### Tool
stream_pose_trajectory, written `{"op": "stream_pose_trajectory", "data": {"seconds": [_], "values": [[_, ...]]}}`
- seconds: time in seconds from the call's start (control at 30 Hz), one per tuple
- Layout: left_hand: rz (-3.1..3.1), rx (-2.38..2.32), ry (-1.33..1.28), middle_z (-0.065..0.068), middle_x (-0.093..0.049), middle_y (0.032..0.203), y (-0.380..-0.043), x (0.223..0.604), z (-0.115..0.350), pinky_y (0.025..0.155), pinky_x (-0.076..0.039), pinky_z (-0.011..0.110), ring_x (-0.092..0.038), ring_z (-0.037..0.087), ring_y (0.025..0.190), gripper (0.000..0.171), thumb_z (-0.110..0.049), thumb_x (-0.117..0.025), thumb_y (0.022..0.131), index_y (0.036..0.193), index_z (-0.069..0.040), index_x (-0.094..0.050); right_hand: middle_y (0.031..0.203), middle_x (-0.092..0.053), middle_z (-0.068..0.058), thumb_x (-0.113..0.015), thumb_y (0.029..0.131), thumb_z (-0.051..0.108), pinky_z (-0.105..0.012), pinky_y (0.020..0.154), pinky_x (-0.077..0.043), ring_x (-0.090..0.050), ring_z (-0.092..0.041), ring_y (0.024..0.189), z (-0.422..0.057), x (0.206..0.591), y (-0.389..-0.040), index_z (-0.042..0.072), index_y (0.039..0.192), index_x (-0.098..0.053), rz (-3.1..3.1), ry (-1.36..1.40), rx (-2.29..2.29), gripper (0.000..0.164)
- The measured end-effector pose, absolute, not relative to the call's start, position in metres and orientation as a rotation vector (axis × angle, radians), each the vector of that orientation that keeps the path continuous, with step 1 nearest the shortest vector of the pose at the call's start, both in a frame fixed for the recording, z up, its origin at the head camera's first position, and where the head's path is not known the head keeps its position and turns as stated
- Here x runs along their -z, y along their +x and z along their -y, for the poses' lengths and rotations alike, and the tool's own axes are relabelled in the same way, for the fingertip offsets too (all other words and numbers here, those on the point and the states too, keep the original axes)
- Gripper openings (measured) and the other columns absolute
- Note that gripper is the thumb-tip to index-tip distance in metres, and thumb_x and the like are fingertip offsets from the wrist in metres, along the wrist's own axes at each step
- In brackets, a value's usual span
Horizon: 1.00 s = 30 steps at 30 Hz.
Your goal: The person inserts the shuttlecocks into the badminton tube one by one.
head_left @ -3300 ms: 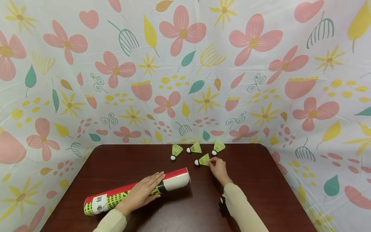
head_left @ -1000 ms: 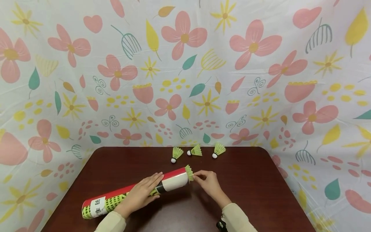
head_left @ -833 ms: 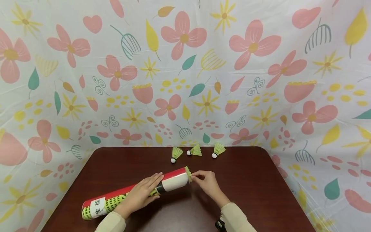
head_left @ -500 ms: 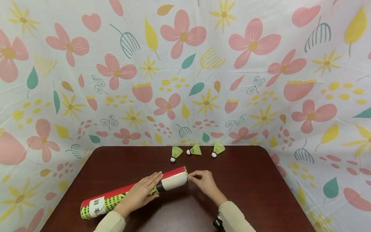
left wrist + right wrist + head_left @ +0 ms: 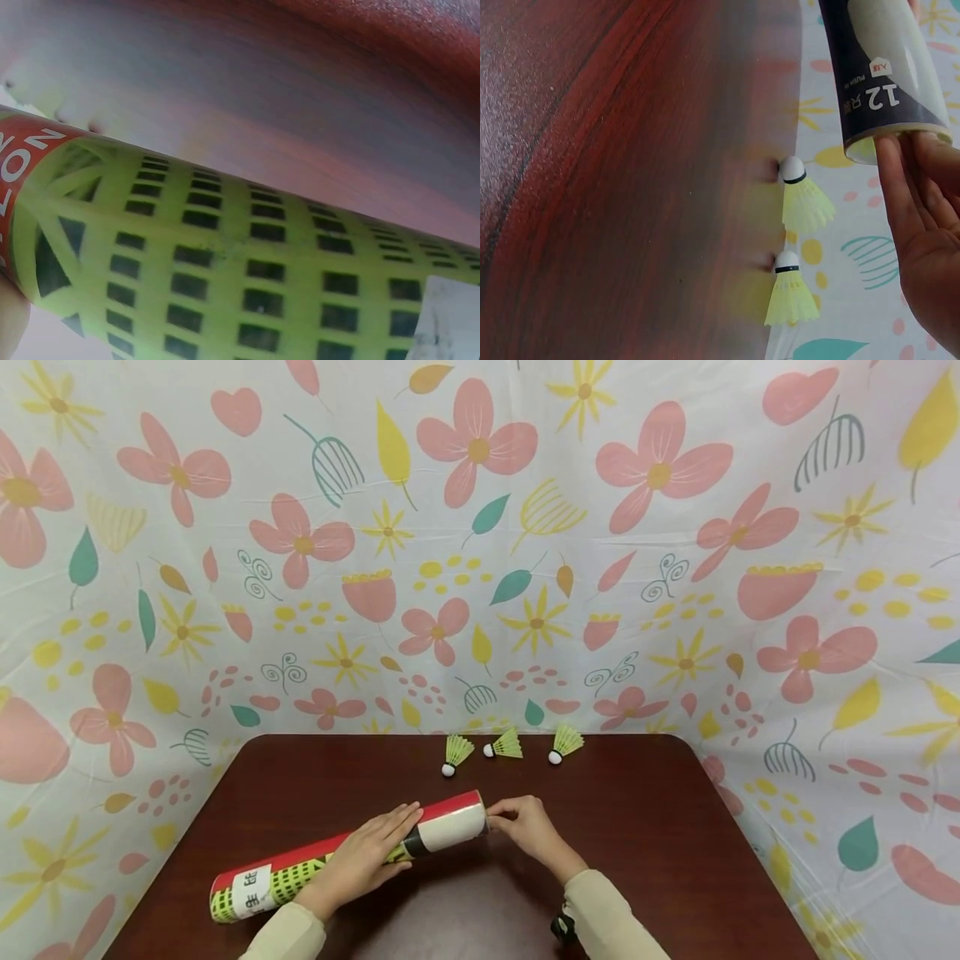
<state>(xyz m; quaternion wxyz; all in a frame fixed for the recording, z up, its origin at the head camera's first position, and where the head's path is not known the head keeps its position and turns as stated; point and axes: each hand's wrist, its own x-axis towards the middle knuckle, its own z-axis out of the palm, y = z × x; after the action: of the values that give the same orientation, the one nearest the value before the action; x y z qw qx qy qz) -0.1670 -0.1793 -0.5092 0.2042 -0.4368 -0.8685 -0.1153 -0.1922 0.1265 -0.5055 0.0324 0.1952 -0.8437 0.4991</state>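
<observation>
A shuttlecock tube [image 5: 450, 825], red, white and yellow-green, lies slanted across the table with its mouth to the right. My left hand [image 5: 363, 860] holds it around the middle, fingers over the top and thumb along the near side. In the left wrist view the tube's yellow-green patterned side [image 5: 225, 255] fills much of the frame. At the mouth, my right hand [image 5: 534, 828] has thumb and finger together, tips just inside the rim. The right wrist view shows a sliver of a yellow-green shuttlecock [image 5: 864, 148] inside, beside the right hand's fingers [image 5: 896, 184]; most of it is hidden.
Three more shuttlecocks lie near the table's far edge: a left one [image 5: 455, 755], a middle one [image 5: 505, 744] and a right one [image 5: 564, 744]. The dark wooden table [image 5: 645, 835] backs onto a flower-printed cloth [image 5: 480, 552].
My right hand has taken a shuttlecock from the table to the tube's mouth and slid it in, until its skirt no longer shows in the head view. The left hand stays on the tube.
</observation>
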Motion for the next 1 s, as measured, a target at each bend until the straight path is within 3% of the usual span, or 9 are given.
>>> {"op": "stream_pose_trajectory", "data": {"seconds": [0.17, 0.4, 0.67, 1.0], "values": [[2.43, 0.32, -1.213, 0.011, -0.04, 0.15, -0.167, 0.508, 0.182, 0.098, -0.046, 0.045, -0.048, 0.03, 0.129, 0.087, -0.025, -0.084, 0.075, 0.146, -0.002, -0.039, 0.082, -0.073, -0.003, -0.072, 0.085, 0.01, -0.022, 0.057, -0.052, -0.065, -0.006, 0.07, -0.13, 0.505, -0.195, 0.008, 0.088, -0.077, 2.598, 0.655, -1.552, 0.006], [2.441, 0.328, -1.205, 0.01, -0.038, 0.151, -0.167, 0.509, 0.184, 0.098, -0.046, 0.046, -0.047, 0.029, 0.13, 0.087, -0.024, -0.084, 0.075, 0.146, -0.002, -0.039, 0.081, -0.072, -0.004, -0.071, 0.085, 0.008, -0.023, 0.06, -0.052, -0.067, -0.019, 0.071, -0.143, 0.503, -0.205, 0.007, 0.09, -0.076, 2.581, 0.663, -1.493, 0.007], [2.466, 0.307, -1.19, 0.008, -0.037, 0.152, -0.167, 0.512, 0.187, 0.099, -0.045, 0.043, -0.046, 0.028, 0.131, 0.086, -0.028, -0.082, 0.076, 0.147, -0.004, -0.038, 0.089, -0.072, 0.0, -0.069, 0.088, 0.01, -0.026, 0.064, -0.053, -0.066, -0.013, 0.078, -0.171, 0.497, -0.231, 0.012, 0.097, -0.075, 2.64, 0.527, -1.328, 0.01], [2.45, 0.319, -1.202, 0.008, -0.036, 0.152, -0.17, 0.514, 0.185, 0.098, -0.046, 0.046, -0.047, 0.029, 0.13, 0.089, -0.025, -0.084, 0.074, 0.147, -0.004, -0.038, 0.113, -0.066, -0.02, -0.063, 0.092, 0.006, -0.046, 0.082, -0.054, -0.064, -0.034, 0.101, -0.22, 0.495, -0.269, -0.002, 0.12, -0.063, 2.626, 0.302, -1.295, 0.029]]}}
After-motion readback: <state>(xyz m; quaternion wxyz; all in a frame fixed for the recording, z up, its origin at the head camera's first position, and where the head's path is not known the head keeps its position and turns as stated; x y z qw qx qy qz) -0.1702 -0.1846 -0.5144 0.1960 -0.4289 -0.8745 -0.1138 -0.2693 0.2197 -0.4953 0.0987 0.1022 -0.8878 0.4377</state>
